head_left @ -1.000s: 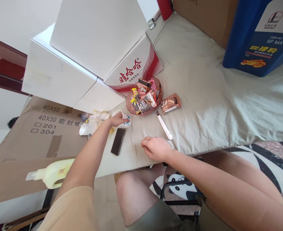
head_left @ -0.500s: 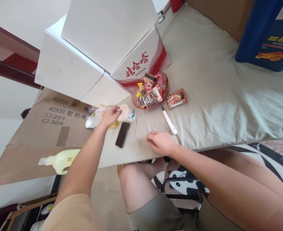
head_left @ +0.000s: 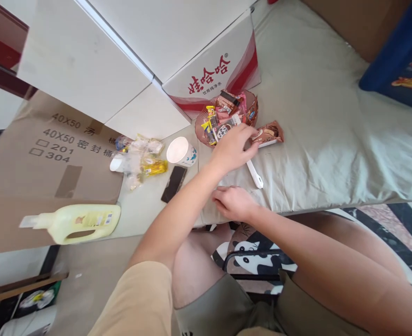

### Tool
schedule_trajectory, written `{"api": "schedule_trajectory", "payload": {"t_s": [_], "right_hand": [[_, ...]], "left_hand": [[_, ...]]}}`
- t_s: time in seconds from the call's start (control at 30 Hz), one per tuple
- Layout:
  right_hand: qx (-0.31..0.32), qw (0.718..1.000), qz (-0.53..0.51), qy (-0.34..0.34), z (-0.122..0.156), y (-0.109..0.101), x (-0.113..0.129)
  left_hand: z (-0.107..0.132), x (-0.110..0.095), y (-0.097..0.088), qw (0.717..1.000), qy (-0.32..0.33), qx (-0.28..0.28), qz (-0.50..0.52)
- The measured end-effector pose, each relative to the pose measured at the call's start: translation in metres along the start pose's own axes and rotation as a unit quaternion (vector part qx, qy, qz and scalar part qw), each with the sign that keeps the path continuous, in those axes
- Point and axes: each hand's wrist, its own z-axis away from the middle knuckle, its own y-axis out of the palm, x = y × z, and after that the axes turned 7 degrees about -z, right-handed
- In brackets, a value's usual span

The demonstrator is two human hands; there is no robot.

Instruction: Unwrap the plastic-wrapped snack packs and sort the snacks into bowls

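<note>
My left hand (head_left: 233, 148) reaches across to the pink dish of wrapped snacks (head_left: 227, 117), fingers loosely spread over the dish's near rim and the top of a white utility knife (head_left: 254, 173); nothing shows in it. A brown snack packet (head_left: 268, 133) lies just right of the fingertips. My right hand (head_left: 233, 203) rests curled, knuckles down, on the pale green cloth (head_left: 317, 140) near the table's front edge, and I see nothing in it. The white paper cup (head_left: 181, 152) stands alone left of my left arm, beside a black phone (head_left: 174, 184).
A pile of empty wrappers (head_left: 141, 156) lies left of the cup. A yellow bottle (head_left: 76, 223) lies on flattened cardboard (head_left: 48, 154) at the left. White cartons (head_left: 206, 74) stand behind the dish, a blue box (head_left: 401, 65) at the far right. My knees are under the table edge.
My left hand has let go of the paper cup and swung right to the snack dish. The right hand has stayed put. The camera view has shifted down and left.
</note>
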Motion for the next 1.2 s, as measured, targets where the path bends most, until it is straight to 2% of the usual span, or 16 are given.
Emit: {"api": "schedule_trajectory", "payload": {"t_s": [0.07, 0.17, 0.43, 0.53, 0.6, 0.67, 0.77, 0.83, 0.9, 0.97, 1.0, 1.1, 1.2], "right_hand": [[0.007, 1.0, 0.013, -0.01, 0.0, 0.001, -0.002], [0.014, 1.0, 0.007, -0.011, -0.001, -0.003, -0.006], [0.021, 1.0, -0.013, 0.005, -0.008, -0.007, -0.007], [0.011, 1.0, -0.015, -0.005, -0.006, -0.006, -0.008], [0.006, 1.0, -0.016, -0.015, -0.004, -0.006, -0.008], [0.005, 1.0, -0.017, -0.02, -0.001, -0.007, -0.009], [0.01, 1.0, -0.017, -0.019, 0.002, -0.008, -0.009], [0.012, 1.0, -0.016, -0.018, 0.003, -0.007, -0.009], [0.013, 1.0, -0.015, -0.017, 0.004, -0.005, -0.008], [0.011, 1.0, -0.012, -0.012, 0.004, -0.003, -0.008], [0.01, 1.0, -0.012, -0.01, 0.004, -0.002, -0.008], [0.006, 1.0, -0.022, -0.012, 0.005, -0.001, -0.01], [0.009, 0.999, -0.043, -0.014, 0.008, -0.001, -0.014]], "left_hand": [[-0.026, -0.016, 0.013, 0.999, 0.015, 0.029, -0.037], [-0.042, -0.025, 0.025, 0.994, 0.021, 0.046, -0.099], [-0.045, -0.021, 0.039, 0.987, 0.037, 0.068, -0.142], [-0.041, -0.025, 0.032, 0.993, 0.036, 0.057, -0.1], [-0.034, -0.024, 0.021, 0.998, 0.028, 0.015, -0.046], [-0.027, -0.013, 0.006, 0.999, 0.007, -0.044, 0.005], [-0.021, 0.03, -0.011, 0.991, -0.033, -0.125, 0.041], [-0.019, 0.07, -0.016, 0.987, -0.062, -0.144, 0.039], [-0.015, 0.105, -0.016, 0.986, -0.104, -0.131, 0.027], [-0.002, 0.127, -0.014, 0.982, -0.149, -0.113, 0.041], [0.007, 0.131, -0.014, 0.98, -0.164, -0.105, 0.047], [0.052, 0.124, -0.017, 0.973, -0.202, -0.11, 0.022], [0.112, 0.114, -0.029, 0.96, -0.224, -0.164, -0.044]]}}
